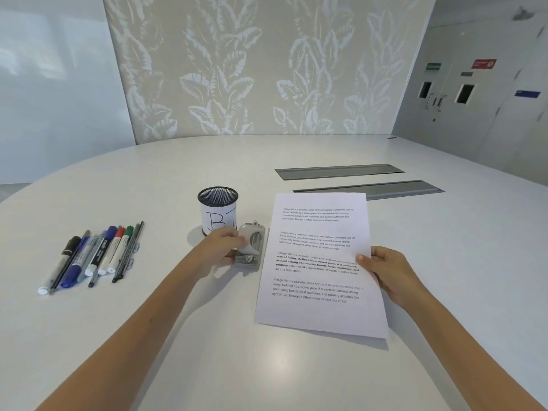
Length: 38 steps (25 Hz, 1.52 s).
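Note:
A white sheet of printed paper (318, 262) is held slightly above the table (207, 351), its near edge lifted. My right hand (388, 271) pinches its right edge, thumb on top. A silver hole punch (252, 247) sits on the table just left of the sheet. My left hand (222, 247) grips the punch from the left, fingers curled over its lever. Behind the punch stands a black mesh pen cup (218, 209) with a white label marked "BI".
Several pens and markers (92, 256) lie in a row on the table's left side, with a couple of paper clips beside them. Two grey cable hatches (339, 172) are set into the tabletop behind the sheet. A patterned wall panel stands beyond the far edge.

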Each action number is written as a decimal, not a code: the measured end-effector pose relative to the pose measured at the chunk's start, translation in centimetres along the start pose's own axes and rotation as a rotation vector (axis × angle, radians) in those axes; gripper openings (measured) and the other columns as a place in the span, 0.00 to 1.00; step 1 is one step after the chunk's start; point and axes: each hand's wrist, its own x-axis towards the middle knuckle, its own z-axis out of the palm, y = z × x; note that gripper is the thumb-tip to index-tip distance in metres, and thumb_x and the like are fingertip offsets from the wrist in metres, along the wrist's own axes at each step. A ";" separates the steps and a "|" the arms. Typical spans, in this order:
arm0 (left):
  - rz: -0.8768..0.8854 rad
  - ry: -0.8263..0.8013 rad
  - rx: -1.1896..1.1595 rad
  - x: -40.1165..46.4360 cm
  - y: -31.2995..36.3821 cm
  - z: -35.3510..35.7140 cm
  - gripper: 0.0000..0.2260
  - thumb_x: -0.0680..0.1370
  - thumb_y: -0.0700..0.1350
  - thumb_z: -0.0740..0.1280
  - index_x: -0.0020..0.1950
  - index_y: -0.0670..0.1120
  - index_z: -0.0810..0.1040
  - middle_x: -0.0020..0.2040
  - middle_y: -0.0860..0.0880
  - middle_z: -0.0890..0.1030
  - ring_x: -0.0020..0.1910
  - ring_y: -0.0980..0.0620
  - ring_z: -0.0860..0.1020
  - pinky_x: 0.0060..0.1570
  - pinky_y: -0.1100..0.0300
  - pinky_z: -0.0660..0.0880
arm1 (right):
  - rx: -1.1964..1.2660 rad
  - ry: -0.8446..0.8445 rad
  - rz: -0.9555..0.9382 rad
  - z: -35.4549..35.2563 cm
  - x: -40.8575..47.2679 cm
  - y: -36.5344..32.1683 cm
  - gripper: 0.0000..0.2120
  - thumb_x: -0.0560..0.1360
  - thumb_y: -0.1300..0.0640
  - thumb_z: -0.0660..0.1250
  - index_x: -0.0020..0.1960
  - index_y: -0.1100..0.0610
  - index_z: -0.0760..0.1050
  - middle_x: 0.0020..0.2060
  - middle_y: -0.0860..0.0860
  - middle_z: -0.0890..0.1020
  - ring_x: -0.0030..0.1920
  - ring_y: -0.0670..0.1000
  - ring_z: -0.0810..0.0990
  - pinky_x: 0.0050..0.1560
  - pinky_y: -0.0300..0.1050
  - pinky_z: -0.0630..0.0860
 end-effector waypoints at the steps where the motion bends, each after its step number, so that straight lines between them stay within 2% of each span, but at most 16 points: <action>1: 0.001 -0.033 -0.084 0.2 -0.2 0.0 0.14 0.77 0.42 0.68 0.33 0.46 0.69 0.34 0.48 0.81 0.32 0.51 0.83 0.29 0.64 0.77 | 0.010 0.032 -0.018 -0.1 -0.1 0.1 0.06 0.74 0.63 0.69 0.51 0.62 0.80 0.45 0.57 0.87 0.41 0.54 0.85 0.46 0.51 0.80; 5: -0.006 -0.064 -0.240 1.1 -1.2 -0.4 0.12 0.76 0.42 0.68 0.34 0.46 0.72 0.33 0.47 0.80 0.30 0.52 0.82 0.29 0.63 0.78 | -0.007 0.110 -0.097 0.3 -0.5 -0.2 0.04 0.74 0.64 0.69 0.48 0.58 0.81 0.44 0.55 0.87 0.42 0.57 0.84 0.48 0.53 0.75; 7: -0.021 -0.040 -0.286 1.3 -1.6 -0.7 0.09 0.75 0.42 0.70 0.37 0.46 0.74 0.34 0.47 0.80 0.30 0.52 0.82 0.31 0.63 0.79 | -0.008 0.122 -0.127 0.7 -0.8 -0.5 0.05 0.74 0.65 0.69 0.47 0.57 0.81 0.41 0.52 0.87 0.39 0.53 0.85 0.42 0.47 0.80; 9: -0.024 -0.010 -0.330 1.4 -1.8 -0.8 0.05 0.74 0.42 0.71 0.42 0.46 0.75 0.37 0.47 0.82 0.31 0.51 0.83 0.31 0.62 0.79 | -0.005 0.115 -0.145 1.1 -1.1 -0.6 0.05 0.74 0.65 0.69 0.47 0.57 0.81 0.38 0.49 0.87 0.36 0.49 0.85 0.34 0.40 0.80; 11: -0.022 -0.002 -0.354 1.6 -2.0 -0.8 0.06 0.74 0.42 0.71 0.49 0.46 0.76 0.40 0.47 0.83 0.33 0.50 0.83 0.32 0.61 0.80 | -0.015 0.104 -0.154 1.5 -1.2 -0.6 0.05 0.74 0.65 0.69 0.47 0.57 0.81 0.38 0.49 0.87 0.37 0.49 0.85 0.34 0.39 0.80; 13: -0.024 -0.019 -0.359 1.6 -2.1 -0.7 0.09 0.74 0.42 0.71 0.52 0.44 0.77 0.41 0.46 0.84 0.34 0.50 0.84 0.32 0.61 0.80 | -0.027 0.102 -0.153 2.0 -1.1 -0.6 0.05 0.74 0.65 0.69 0.47 0.58 0.81 0.39 0.51 0.87 0.38 0.51 0.85 0.37 0.43 0.80; 15: -0.026 -0.055 -0.362 1.7 -2.2 -0.9 0.07 0.74 0.42 0.71 0.50 0.43 0.80 0.40 0.45 0.85 0.34 0.50 0.84 0.32 0.62 0.80 | -0.040 0.110 -0.148 2.5 -1.0 -0.6 0.03 0.74 0.64 0.69 0.46 0.58 0.81 0.42 0.54 0.87 0.40 0.55 0.85 0.44 0.50 0.80; 17: -0.031 -0.089 -0.372 1.9 -2.3 -1.2 0.07 0.74 0.42 0.71 0.50 0.42 0.81 0.41 0.45 0.86 0.36 0.50 0.85 0.34 0.61 0.80 | -0.053 0.113 -0.144 2.9 -0.8 -0.6 0.03 0.74 0.63 0.70 0.46 0.58 0.81 0.43 0.57 0.87 0.42 0.58 0.83 0.47 0.56 0.77; 20: -0.043 -0.114 -0.386 2.3 -2.5 -1.6 0.07 0.73 0.42 0.72 0.50 0.42 0.82 0.43 0.43 0.87 0.39 0.48 0.85 0.35 0.60 0.81 | -0.058 0.112 -0.142 3.6 -0.5 -0.8 0.03 0.74 0.63 0.70 0.45 0.57 0.81 0.44 0.57 0.87 0.42 0.58 0.84 0.48 0.57 0.79; 24: -0.034 -0.158 -0.391 2.5 -2.7 -1.7 0.03 0.72 0.42 0.73 0.43 0.44 0.85 0.44 0.42 0.86 0.41 0.47 0.85 0.37 0.59 0.81 | -0.072 0.090 -0.147 4.1 -0.1 -0.9 0.04 0.74 0.63 0.69 0.47 0.57 0.81 0.44 0.57 0.86 0.45 0.61 0.84 0.50 0.61 0.77; 29: -0.039 -0.170 -0.388 2.5 -2.7 -1.8 0.09 0.73 0.43 0.72 0.50 0.42 0.79 0.44 0.43 0.85 0.41 0.47 0.84 0.38 0.59 0.81 | -0.023 0.050 -0.157 4.6 -0.1 -0.6 0.05 0.74 0.65 0.69 0.48 0.59 0.81 0.45 0.57 0.86 0.45 0.59 0.84 0.50 0.54 0.79; 34: -0.042 -0.171 -0.383 2.5 -2.7 -1.8 0.08 0.73 0.42 0.72 0.49 0.43 0.78 0.46 0.41 0.84 0.45 0.43 0.82 0.42 0.56 0.82 | 0.008 0.028 -0.162 4.7 0.2 -0.1 0.05 0.74 0.65 0.69 0.49 0.59 0.81 0.43 0.55 0.87 0.40 0.53 0.85 0.36 0.41 0.78; 38: -0.043 -0.174 -0.395 2.4 -2.6 -1.6 0.07 0.73 0.41 0.72 0.47 0.43 0.77 0.44 0.41 0.84 0.42 0.45 0.83 0.39 0.57 0.82 | 0.048 0.014 -0.168 4.5 0.5 0.1 0.05 0.74 0.65 0.69 0.49 0.60 0.81 0.40 0.52 0.87 0.37 0.50 0.85 0.32 0.37 0.78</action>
